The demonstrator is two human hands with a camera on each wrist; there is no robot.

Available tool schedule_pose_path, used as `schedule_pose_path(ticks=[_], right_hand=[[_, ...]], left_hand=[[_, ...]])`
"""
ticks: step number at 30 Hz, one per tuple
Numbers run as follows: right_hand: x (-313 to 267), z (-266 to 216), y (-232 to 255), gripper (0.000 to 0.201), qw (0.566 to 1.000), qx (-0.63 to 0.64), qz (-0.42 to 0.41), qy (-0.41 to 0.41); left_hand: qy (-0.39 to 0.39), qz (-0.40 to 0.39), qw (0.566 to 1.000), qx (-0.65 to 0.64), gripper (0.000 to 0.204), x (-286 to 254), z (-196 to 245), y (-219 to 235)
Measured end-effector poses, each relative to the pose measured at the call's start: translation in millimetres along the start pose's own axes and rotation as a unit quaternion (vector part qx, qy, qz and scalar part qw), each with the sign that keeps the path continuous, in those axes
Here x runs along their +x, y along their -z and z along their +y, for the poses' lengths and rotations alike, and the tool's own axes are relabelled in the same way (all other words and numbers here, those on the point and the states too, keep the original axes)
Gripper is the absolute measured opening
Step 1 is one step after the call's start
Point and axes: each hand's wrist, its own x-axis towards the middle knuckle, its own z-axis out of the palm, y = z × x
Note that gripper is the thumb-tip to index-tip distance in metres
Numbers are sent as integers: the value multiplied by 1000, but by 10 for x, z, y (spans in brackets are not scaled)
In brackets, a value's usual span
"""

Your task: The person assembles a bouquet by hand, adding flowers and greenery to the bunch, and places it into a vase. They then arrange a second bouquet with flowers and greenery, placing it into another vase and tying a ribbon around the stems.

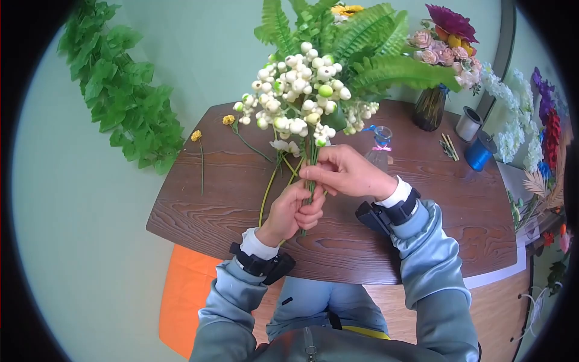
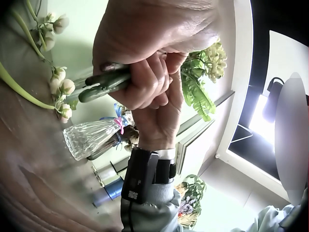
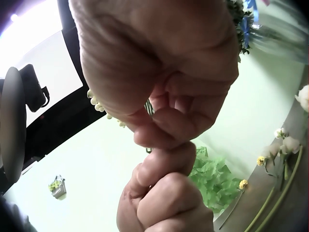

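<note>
A bunch of white berry sprays (image 1: 295,90) and green fern leaves (image 1: 368,36) stands upright above the table, held by its stems. Low on the bundle, the left hand (image 1: 292,211) grips the stems with curled fingers; in the left wrist view the green stem ends (image 2: 104,87) stick out of that fist. Just above it, the right hand (image 1: 347,172) pinches the stems under the berries with thumb and fingers. Both hands touch or nearly touch in the right wrist view, where the right hand (image 3: 164,72) hides most of the stems.
On the wooden table (image 1: 362,247) lie yellow flowers (image 1: 228,120) and white blossoms (image 1: 286,146) on long stems. A glass bottle (image 1: 380,151) with ribbons stands behind the right hand. Farther right are a flower vase (image 1: 429,108), a blue spool (image 1: 480,152) and a silver spool (image 1: 468,125).
</note>
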Motion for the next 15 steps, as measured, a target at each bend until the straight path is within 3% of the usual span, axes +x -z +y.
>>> schedule_pose_path(ticks=[2, 3, 5, 9, 11, 12, 15], right_hand=[[0, -53, -15, 28, 998, -43, 37, 22], [7, -41, -21, 28, 998, -44, 33, 22], [12, 0, -22, 28, 993, -90, 68, 20], [19, 22, -73, 30, 985, -150, 80, 38], [21, 15, -109, 30, 992, -77, 100, 4], [36, 115, -83, 28, 989, -102, 105, -8], [47, 9, -150, 25, 994, -33, 94, -42]], left_hand=[[-101, 100, 987, 74, 18, 29, -20, -92], [-104, 103, 987, 73, 18, 50, -54, -92], [-175, 180, 952, 176, 20, 98, -126, -81], [-190, 201, 941, 194, 22, 60, -172, -150], [-203, 175, 939, 216, 26, 43, -192, -187], [-217, 161, 935, 231, 27, 44, -193, -177], [-238, 173, 919, 261, 31, 45, -239, -71]])
